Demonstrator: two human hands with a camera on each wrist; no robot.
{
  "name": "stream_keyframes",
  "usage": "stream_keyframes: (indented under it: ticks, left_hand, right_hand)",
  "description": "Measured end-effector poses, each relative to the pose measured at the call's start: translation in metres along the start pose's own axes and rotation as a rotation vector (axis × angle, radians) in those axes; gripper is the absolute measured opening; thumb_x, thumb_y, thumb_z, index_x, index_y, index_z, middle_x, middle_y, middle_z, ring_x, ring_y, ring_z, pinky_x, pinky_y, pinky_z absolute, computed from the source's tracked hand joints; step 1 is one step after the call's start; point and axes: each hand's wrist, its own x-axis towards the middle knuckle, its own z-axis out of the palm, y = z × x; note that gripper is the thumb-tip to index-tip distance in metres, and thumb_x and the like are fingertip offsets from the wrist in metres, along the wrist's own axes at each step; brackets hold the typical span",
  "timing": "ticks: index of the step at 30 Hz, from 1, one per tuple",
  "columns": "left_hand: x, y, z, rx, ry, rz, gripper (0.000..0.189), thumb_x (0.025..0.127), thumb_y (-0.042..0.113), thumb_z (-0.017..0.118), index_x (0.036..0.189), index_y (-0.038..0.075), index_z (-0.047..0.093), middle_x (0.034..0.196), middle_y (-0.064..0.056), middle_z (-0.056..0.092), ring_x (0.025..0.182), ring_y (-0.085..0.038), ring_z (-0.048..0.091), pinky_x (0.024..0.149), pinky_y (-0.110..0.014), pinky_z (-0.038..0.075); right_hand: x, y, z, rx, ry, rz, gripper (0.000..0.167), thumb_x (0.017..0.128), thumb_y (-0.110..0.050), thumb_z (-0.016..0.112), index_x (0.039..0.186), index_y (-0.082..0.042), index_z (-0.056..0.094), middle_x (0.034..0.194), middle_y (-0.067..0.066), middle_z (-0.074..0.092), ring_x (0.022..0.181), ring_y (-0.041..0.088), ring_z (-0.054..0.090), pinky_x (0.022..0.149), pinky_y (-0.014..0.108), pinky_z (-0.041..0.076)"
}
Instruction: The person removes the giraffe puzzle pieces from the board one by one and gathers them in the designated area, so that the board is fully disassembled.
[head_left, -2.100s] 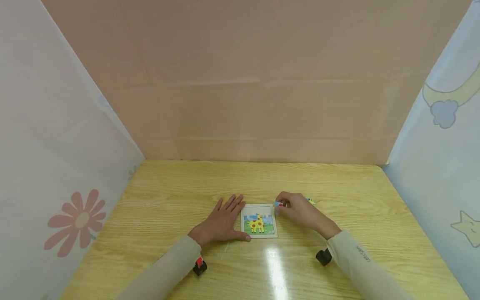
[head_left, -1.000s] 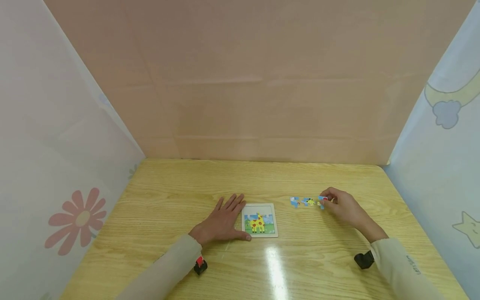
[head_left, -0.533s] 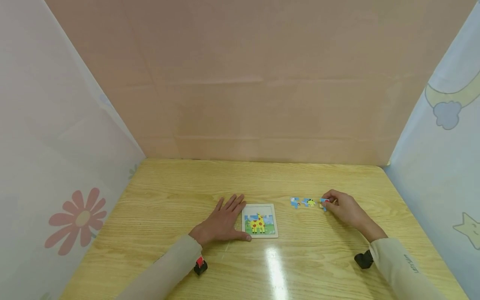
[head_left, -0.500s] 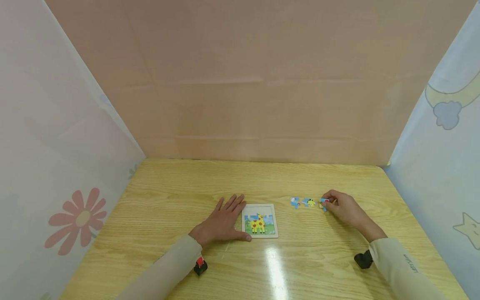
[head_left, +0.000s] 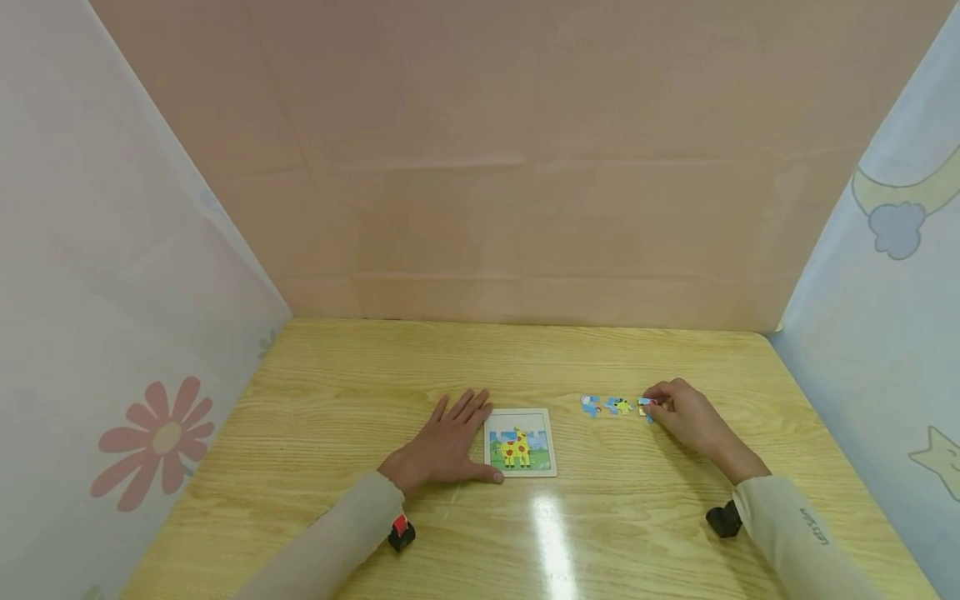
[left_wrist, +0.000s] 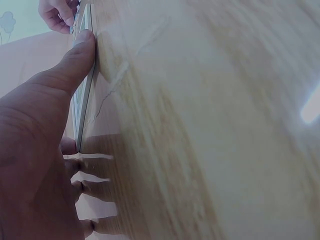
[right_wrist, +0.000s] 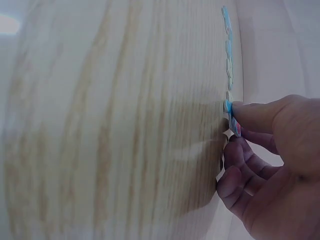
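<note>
A small square puzzle tray (head_left: 517, 421) lies in mid-table, its lower part filled with a giraffe picture and its upper strip bare. My left hand (head_left: 442, 450) lies flat along the tray's left side, fingers spread, the thumb at the lower left corner. To the right, my right hand (head_left: 693, 421) pinches a blue puzzle piece (head_left: 647, 406) with red on it between thumb and finger, low at the tabletop; the fingers partly cover it. Two more pieces lie in a row to its left: a blue-and-white piece (head_left: 590, 405) and a blue-and-yellow piece (head_left: 619, 406).
The wood-grain table (head_left: 375, 367) ends at a brown backdrop (head_left: 525, 242). Pale printed sheets (head_left: 150, 275) stand at both sides. Black wrist cameras (head_left: 402, 533) hang under both sleeves. A bright reflection lies on the tabletop in front of the tray.
My right hand has moved from the tray's upper right corner out to the right with the puzzle piece, to the end of the row. Lately the piece has tilted slightly. My left hand has stayed put.
</note>
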Motion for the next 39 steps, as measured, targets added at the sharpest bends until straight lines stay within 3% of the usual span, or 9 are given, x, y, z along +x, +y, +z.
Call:
stream_keyframes:
  ticks: [9,20,26,33,39]
  left_hand:
    - [0.000,0.000,0.000,-0.001,0.001,0.006,0.118,0.085,0.081,0.070,0.171,0.014,0.026,0.182,-0.004,0.013,0.170,-0.029,0.012,0.136,-0.063,0.010]
    - [0.001,-0.002,0.002,0.004,0.004,0.007,0.117,0.085,0.083,0.067,0.171,0.014,0.025,0.183,-0.003,0.012,0.170,-0.029,0.011,0.136,-0.063,0.011]
    - [0.001,-0.002,0.001,0.006,0.011,0.007,0.117,0.085,0.083,0.067,0.171,0.015,0.026,0.182,-0.002,0.013,0.170,-0.029,0.012,0.136,-0.063,0.011]
    - [0.000,-0.001,0.001,-0.027,0.015,0.015,0.116,0.086,0.079,0.069,0.171,0.014,0.025,0.182,-0.004,0.013,0.170,-0.030,0.011,0.136,-0.063,0.010]
    - [0.000,0.000,-0.001,-0.017,0.011,0.015,0.115,0.087,0.080,0.068,0.171,0.014,0.025,0.182,-0.004,0.012,0.170,-0.030,0.010,0.136,-0.063,0.010]
  right_hand:
    - [-0.004,-0.006,-0.001,0.006,-0.010,-0.017,0.024,0.106,-0.012,0.066,0.122,0.005,0.069,0.111,0.020,0.064,0.081,0.018,0.048,0.065,0.025,0.042]
    - [0.001,-0.009,-0.005,0.083,-0.009,0.013,0.031,0.108,-0.016,0.064,0.130,0.005,0.065,0.126,0.027,0.061,0.091,0.022,0.066,0.068,0.024,0.054]
    - [0.006,-0.032,0.003,0.127,-0.035,-0.029,0.028,0.108,-0.014,0.063,0.130,0.003,0.066,0.124,0.023,0.062,0.088,0.017,0.065,0.068,0.024,0.054]
    - [0.012,-0.065,0.019,0.159,-0.065,-0.088,0.023,0.106,-0.014,0.066,0.125,0.000,0.068,0.116,0.015,0.062,0.078,0.016,0.050,0.061,0.024,0.046]
    - [0.019,-0.088,0.035,0.139,-0.087,-0.155,0.022,0.104,-0.012,0.068,0.125,-0.003,0.070,0.118,0.011,0.065,0.078,0.013,0.050,0.064,0.024,0.046]
